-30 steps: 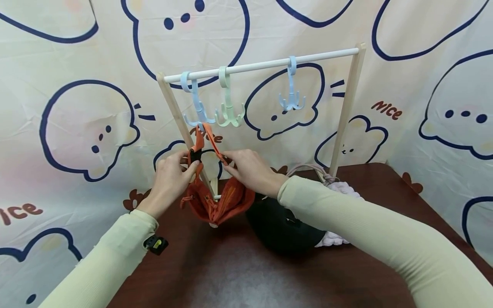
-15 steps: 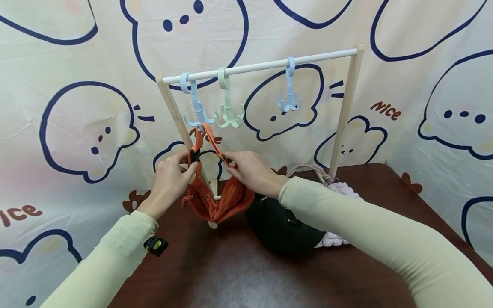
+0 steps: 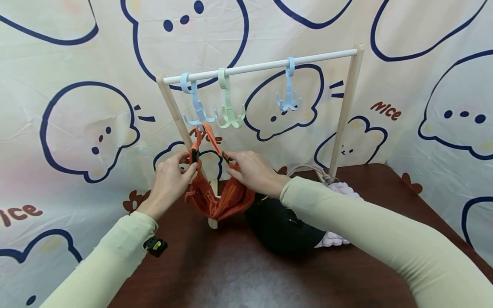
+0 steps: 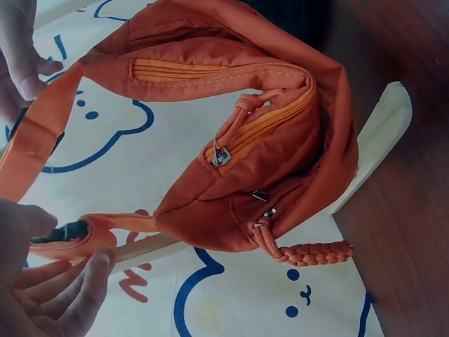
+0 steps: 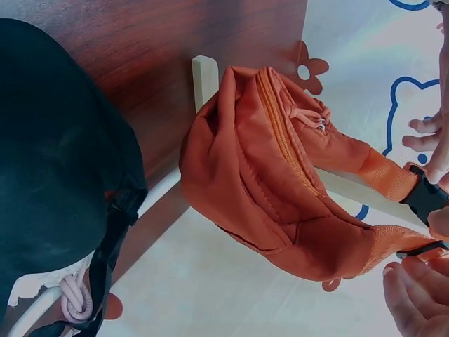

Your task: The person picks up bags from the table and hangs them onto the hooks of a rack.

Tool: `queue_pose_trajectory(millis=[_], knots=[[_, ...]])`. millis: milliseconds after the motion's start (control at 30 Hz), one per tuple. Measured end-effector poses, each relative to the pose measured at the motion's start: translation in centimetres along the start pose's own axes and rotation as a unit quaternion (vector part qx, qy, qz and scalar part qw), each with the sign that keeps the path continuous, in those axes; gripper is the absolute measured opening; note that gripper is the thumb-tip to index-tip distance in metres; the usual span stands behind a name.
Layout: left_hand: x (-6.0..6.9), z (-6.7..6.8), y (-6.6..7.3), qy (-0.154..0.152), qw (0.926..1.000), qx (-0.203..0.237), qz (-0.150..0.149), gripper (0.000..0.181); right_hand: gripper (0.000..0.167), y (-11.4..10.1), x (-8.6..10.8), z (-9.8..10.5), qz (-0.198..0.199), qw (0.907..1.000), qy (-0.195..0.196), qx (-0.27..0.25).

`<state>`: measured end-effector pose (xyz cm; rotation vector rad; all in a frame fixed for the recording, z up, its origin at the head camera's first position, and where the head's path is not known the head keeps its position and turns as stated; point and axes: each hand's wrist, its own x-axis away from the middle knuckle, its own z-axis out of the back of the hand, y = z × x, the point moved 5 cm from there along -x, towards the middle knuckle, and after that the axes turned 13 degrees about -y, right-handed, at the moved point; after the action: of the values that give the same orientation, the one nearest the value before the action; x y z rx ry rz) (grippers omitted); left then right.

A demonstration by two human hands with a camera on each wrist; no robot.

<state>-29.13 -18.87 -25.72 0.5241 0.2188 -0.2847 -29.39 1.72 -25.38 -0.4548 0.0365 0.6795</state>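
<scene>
An orange bag hangs by its strap from the left blue hook on the rack. My left hand pinches the strap's left side at a black buckle. On the strap's other side, my right hand pinches near a black slider. Below both hands the bag body sags in a U, its orange zippers and braided pull showing in the left wrist view.
A green hook and another blue hook hang farther right on the white bar. Beneath my right forearm a black bag and a pale fluffy item lie on the brown table.
The orange bag's left side has shifted slightly right, and the buckle in my left hand has turned more upright. Both hands stay in nearly the same place, still pinching the strap.
</scene>
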Motion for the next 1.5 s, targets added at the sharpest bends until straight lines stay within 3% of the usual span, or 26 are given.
queue_pose_trajectory(millis=[333,733,1500], knots=[[0.0,0.1,0.2,0.001,1.0000,0.001,-0.004,0.037,0.044,0.4,0.0,0.1,0.003,0.9999,0.011,0.010],[0.0,0.5,0.5,0.024,0.9995,0.003,-0.019,0.026,0.043,0.9,0.2,0.4,-0.001,0.9998,0.019,0.010],[0.6,0.4,0.9,0.043,0.9989,0.005,-0.018,0.019,0.050,1.6,0.9,0.7,-0.011,0.9995,0.026,0.012]])
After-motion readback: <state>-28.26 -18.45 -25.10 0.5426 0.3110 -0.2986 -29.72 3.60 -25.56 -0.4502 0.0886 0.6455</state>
